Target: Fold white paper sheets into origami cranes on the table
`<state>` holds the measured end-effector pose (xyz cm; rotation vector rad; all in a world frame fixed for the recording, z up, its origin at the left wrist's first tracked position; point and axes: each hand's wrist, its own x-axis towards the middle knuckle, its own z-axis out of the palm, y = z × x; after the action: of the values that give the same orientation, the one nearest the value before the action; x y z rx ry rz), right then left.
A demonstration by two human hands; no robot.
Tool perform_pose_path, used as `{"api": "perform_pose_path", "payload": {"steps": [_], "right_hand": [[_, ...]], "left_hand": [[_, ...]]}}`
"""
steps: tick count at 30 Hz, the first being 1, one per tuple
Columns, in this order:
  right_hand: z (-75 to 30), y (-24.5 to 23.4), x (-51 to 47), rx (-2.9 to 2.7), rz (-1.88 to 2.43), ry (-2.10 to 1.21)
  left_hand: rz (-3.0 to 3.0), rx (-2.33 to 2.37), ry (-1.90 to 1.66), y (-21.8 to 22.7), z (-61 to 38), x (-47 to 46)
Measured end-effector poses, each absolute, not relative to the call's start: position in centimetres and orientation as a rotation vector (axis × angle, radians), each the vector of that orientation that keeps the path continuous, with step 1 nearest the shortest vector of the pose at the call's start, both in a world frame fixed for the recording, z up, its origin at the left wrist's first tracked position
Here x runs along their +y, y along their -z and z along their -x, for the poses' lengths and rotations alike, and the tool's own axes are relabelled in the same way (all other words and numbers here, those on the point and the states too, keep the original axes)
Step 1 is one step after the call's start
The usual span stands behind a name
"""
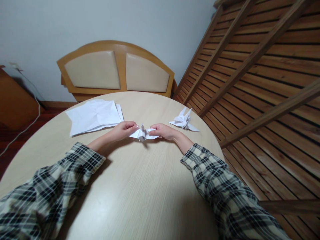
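Between my two hands a white origami paper crane (142,134) is stretched out just over the table (140,186). My left hand (125,129) pinches its left wing between thumb and fingers. On the other side my right hand (162,130) grips the right wing in the same way, thumb on top. The crane's folded body and a raised point show in the middle; the wing ends are partly covered by my fingers. To the right of my right hand, a second white paper crane (184,120) rests on the tabletop with its wings spread.
Creased white paper sheets (93,115) lie in a loose pile at the table's back left. Behind the round table stands a wooden headboard (120,66) with padded panels. A slatted wooden frame (262,83) leans along the right side. A white cable (38,115) hangs at the left.
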<state>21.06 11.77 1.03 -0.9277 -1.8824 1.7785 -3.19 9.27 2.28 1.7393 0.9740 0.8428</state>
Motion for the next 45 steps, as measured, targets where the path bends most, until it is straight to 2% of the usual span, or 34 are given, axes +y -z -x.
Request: {"api": "perform_pose_path", "payload": {"steps": [4, 14, 19, 28, 37, 45], "right_hand": [[-20.8, -0.9, 11.8, -1.848, 0.948, -1.768], [-20.0, -0.6, 11.9, -1.533, 1.043, -1.716], [-20.3, -0.4, 12.0, -1.551, 1.019, -1.736], [-21.1, -0.5, 12.0, -1.739, 0.936, -1.837], [-20.6, -0.7, 11.9, -1.642, 0.964, -1.802], [-20.6, -0.3, 12.1, -1.63, 0.975, -1.779]], "left_hand": [[-1.777, 1.015, -0.872, -2.2, 3.4, 9.5], [-1.789, 1.187, -1.249, -1.1, 2.3, 9.4], [-1.775, 1.161, -1.197, -1.0, 2.5, 9.6], [-1.802, 1.045, -0.887, -1.8, 3.5, 9.6], [-1.977, 1.198, -1.071, -1.6, 3.3, 9.5], [-1.882, 1.163, -1.053, -1.5, 3.0, 9.5]]}}
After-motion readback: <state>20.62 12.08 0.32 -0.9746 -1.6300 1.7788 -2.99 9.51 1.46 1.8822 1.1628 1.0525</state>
